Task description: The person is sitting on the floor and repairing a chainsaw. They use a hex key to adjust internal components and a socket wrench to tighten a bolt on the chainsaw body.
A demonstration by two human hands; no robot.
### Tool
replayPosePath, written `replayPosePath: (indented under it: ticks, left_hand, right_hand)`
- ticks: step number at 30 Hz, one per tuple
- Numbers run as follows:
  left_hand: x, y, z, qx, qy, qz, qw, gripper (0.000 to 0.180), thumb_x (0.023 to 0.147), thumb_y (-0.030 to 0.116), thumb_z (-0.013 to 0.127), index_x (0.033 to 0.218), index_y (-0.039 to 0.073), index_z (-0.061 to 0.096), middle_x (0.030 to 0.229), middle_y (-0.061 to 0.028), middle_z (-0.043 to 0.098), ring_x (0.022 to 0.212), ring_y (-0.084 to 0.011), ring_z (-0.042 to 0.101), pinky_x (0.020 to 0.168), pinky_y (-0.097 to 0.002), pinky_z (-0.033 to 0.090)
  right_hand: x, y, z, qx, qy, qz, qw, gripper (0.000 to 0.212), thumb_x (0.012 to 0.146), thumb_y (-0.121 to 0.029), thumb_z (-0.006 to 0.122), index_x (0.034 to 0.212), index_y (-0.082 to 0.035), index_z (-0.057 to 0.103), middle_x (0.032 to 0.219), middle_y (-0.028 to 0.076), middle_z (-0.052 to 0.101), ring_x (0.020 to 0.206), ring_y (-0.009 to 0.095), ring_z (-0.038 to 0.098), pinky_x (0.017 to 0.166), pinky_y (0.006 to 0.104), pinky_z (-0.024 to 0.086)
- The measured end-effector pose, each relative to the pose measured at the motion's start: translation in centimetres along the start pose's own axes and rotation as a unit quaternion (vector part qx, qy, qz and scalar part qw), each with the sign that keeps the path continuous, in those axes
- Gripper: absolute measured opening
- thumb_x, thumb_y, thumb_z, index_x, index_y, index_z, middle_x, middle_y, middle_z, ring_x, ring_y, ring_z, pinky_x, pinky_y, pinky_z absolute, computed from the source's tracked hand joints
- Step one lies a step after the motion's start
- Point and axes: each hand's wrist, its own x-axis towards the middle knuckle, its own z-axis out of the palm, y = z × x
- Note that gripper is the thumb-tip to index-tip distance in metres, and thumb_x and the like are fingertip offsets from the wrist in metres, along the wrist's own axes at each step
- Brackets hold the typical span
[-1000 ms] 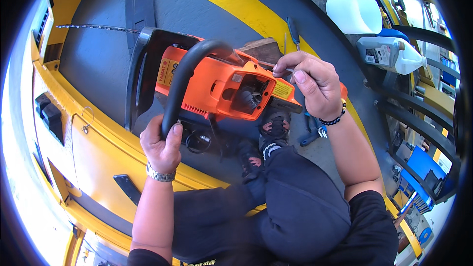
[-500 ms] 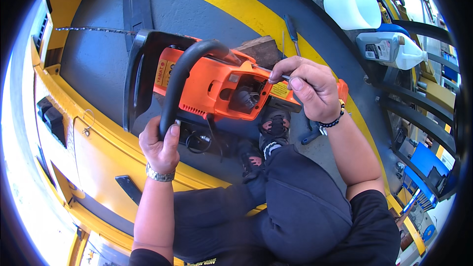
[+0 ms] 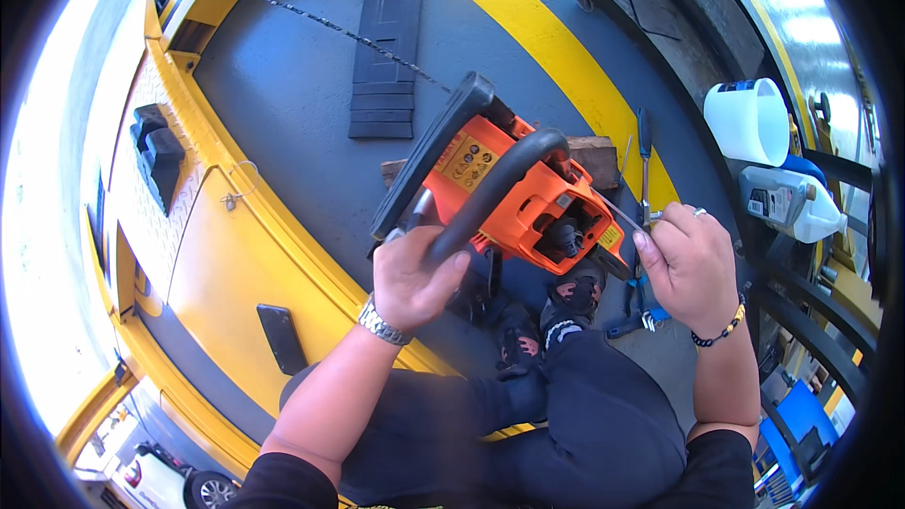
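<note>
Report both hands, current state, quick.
Left hand: closed around the black handle of the orange chainsaw.
Right hand: closed, fingertips pinching a thin metal rod.

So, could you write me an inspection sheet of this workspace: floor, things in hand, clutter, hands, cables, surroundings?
Surface: grey floor with a yellow stripe.
Things in hand: orange chainsaw, with an opening in its body; thin rod beside its rear end.
Clutter: wooden block, screwdriver-like tool, dark phone-like slab, white bucket, plastic jugs.
Hands: left hand closed on the chainsaw's black handle; right hand pinching the thin rod.
Cables: nothing seen for certain, only a thin loop with a small fitting.
Surroundings: yellow panel at left, black bars at right, white vehicle lower left.
</note>
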Motion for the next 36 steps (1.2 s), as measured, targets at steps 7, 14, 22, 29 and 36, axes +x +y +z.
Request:
replayPosePath:
  ticks: [7,14,22,29,36]
  left_hand:
    - [0.1,-0.4,0.1,0.021,0.017,0.006,1.0,0.027,0.081,0.022,0.078,0.096,0.0,0.07,0.067,-0.0123,0.068,0.057,-0.0247,0.068,0.056,-0.032,0.052]
    - [0.4,0.3,0.4,-0.001,0.021,0.01,1.0,0.024,0.083,0.019,0.076,0.093,-0.002,0.068,0.064,-0.0084,0.065,0.055,-0.0173,0.066,0.055,-0.0285,0.049]
    - [0.6,0.0,0.3,0.02,0.036,0.021,0.999,0.025,0.083,0.019,0.074,0.093,-0.003,0.067,0.061,-0.0069,0.061,0.054,-0.0144,0.06,0.055,-0.028,0.047]
    - [2.3,-0.8,-0.5,-0.048,0.069,-0.036,0.996,0.025,0.09,0.019,0.073,0.098,-0.005,0.068,0.066,-0.0017,0.061,0.059,-0.0078,0.053,0.055,-0.0251,0.043]
    - [3.4,-0.4,-0.5,-0.068,0.063,-0.028,0.995,0.029,0.095,0.022,0.069,0.107,-0.005,0.067,0.075,-0.0017,0.063,0.067,-0.0075,0.054,0.062,-0.024,0.044]
  right_hand:
    - [-0.5,0.3,1.3,-0.09,0.127,0.024,0.987,0.029,0.081,-0.023,0.078,0.071,-0.005,0.059,0.068,0.008,0.05,0.062,0.027,0.051,0.057,0.0387,0.038]
    - [-1.5,-1.3,5.8,-0.026,0.255,0.026,0.966,0.04,0.084,-0.018,0.079,0.064,-0.008,0.046,0.062,0.009,0.048,0.052,0.027,0.046,0.05,0.0384,0.033]
    - [-1.1,-0.8,6.4,0.098,0.251,0.052,0.962,0.04,0.087,-0.017,0.078,0.065,-0.004,0.047,0.065,0.01,0.049,0.056,0.026,0.047,0.052,0.0374,0.034]
    - [2.6,1.6,5.1,0.394,0.174,-0.071,0.9,0.032,0.093,-0.009,0.069,0.068,0.002,0.053,0.088,0.014,0.066,0.085,0.023,0.065,0.074,0.0307,0.052]
    - [5.9,1.4,8.0,0.692,0.202,0.023,0.692,0.026,0.105,-0.017,0.055,0.084,0.0,0.058,0.087,0.008,0.067,0.083,0.015,0.064,0.082,0.0296,0.052]
